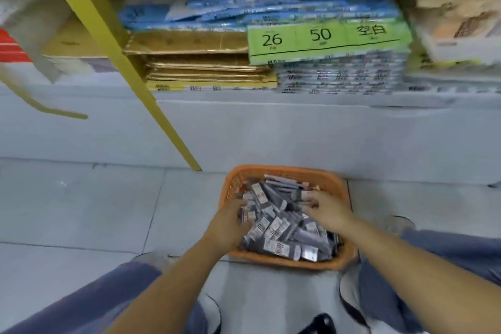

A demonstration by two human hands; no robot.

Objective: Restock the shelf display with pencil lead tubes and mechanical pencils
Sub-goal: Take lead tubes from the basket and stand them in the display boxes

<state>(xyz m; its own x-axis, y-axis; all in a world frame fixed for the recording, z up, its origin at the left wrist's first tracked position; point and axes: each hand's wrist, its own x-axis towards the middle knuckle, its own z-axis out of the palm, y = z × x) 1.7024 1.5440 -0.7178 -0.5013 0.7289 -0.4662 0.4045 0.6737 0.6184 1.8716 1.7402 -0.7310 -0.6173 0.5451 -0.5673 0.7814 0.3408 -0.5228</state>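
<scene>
An orange plastic basket (282, 171) stands on the tiled floor in front of me, heaped with several grey lead tubes (279, 228) bearing white labels. My left hand (227, 222) reaches into the left side of the pile with its fingers curled among the tubes. My right hand (325, 209) is at the upper right of the pile and pinches the white end of one tube (306, 195) between thumb and fingers. The view is blurred, so how many tubes the left hand holds is unclear.
Beyond the basket rises a pale shelf base (271, 130), with a low shelf above holding stacked gold card packs (195, 62), blue packs (244, 13) and a green label (325, 38) reading 26 and 50. A yellow bar (130, 62) slants down to the floor. My knees flank the basket.
</scene>
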